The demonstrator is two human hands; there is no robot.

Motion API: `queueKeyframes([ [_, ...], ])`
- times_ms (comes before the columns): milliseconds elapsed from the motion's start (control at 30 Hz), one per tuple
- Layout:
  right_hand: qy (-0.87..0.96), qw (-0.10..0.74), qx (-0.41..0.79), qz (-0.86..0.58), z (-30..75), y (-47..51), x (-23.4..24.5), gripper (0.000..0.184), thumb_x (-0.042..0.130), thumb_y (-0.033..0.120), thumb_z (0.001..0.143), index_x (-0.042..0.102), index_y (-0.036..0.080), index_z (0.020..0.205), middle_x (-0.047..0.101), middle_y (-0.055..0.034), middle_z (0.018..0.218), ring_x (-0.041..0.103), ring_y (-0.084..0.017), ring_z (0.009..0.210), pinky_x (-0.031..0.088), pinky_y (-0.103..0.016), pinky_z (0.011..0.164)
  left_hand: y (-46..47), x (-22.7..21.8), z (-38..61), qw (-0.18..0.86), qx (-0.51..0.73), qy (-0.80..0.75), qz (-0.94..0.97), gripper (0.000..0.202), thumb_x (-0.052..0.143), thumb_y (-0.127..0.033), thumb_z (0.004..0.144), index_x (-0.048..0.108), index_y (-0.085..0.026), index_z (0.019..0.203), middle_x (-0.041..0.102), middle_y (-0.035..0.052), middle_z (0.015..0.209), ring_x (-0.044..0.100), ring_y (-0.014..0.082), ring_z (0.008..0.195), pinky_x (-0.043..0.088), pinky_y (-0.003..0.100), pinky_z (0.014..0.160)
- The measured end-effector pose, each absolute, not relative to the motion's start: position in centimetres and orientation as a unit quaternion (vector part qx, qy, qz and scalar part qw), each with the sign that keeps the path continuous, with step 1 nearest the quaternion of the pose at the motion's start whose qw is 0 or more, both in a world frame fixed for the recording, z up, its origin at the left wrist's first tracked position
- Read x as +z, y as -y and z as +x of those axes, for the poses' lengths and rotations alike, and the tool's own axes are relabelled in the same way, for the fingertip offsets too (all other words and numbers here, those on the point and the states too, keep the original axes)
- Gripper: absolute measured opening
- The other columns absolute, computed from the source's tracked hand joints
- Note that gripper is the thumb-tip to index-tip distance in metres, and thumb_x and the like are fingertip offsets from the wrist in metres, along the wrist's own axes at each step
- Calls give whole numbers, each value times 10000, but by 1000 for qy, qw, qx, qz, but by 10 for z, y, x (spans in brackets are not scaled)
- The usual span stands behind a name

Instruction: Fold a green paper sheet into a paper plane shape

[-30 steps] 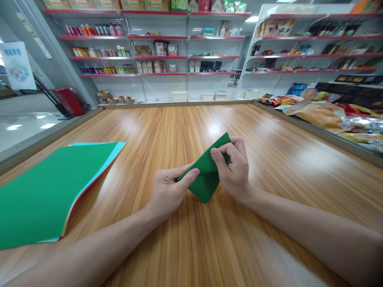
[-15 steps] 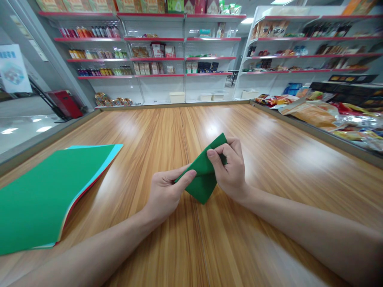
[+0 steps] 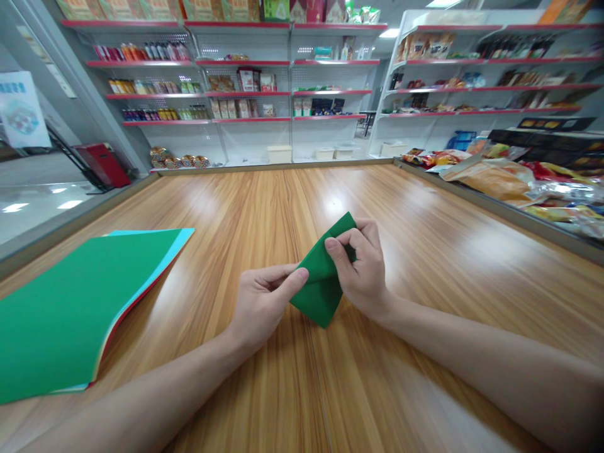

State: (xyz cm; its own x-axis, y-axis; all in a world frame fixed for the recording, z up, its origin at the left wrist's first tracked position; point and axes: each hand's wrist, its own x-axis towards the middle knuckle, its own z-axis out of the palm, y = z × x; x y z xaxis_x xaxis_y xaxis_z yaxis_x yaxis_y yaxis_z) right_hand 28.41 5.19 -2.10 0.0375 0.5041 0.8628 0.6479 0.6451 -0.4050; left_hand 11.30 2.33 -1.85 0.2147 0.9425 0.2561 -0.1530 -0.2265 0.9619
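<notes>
A piece of folded green paper (image 3: 319,284) is held tilted above the wooden table, between my two hands. My left hand (image 3: 264,303) pinches its left edge, thumb on the near face and fingers behind. My right hand (image 3: 362,267) grips the upper right part, thumb pressed on the front and the other fingers curled at the back. A crease runs across the paper, and its lower corner points down. Off to the left lies a stack of coloured paper sheets (image 3: 85,296), green on top with blue and red edges showing below.
The wood-grain table (image 3: 226,214) has a raised rim. Packaged snacks (image 3: 500,179) are heaped beyond its right edge. Shelves (image 3: 245,63) with bottles, boxes and bags stand behind. A red case (image 3: 102,165) is on the floor at left.
The green paper has shifted and turned slightly, its lower corner now a little lower. The left part of its upper edge has drawn in at my left fingertips. Both hands keep their grip.
</notes>
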Motion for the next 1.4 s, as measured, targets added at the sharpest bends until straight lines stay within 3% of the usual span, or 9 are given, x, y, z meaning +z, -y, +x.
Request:
queueKeyframes([
  [500,690,592,-65,-411,285,-52,-21,207,563,268,895,515,207,703,463,-38,837,495,-187,832,469,-364,722,-20,-18,116,421,546,-394,608,237,690,-270,803,730,-236,1034,739,14,998,711,221,914,594,311,813],
  [1100,689,596,-58,-408,283,-52,-21,188,572,234,889,520,202,711,465,-37,855,497,-182,840,462,-361,727,-20,-18,118,398,558,-407,604,177,689,-283,804,753,-234,962,745,-1,948,722,212,873,607,296,787],
  [1400,688,585,-47,-427,283,-52,-23,198,576,253,893,531,194,710,483,-33,847,499,-187,848,433,-387,753,-22,-20,118,372,567,-404,614,170,671,-268,828,746,-243,979,744,1,949,726,185,846,606,240,746],
])
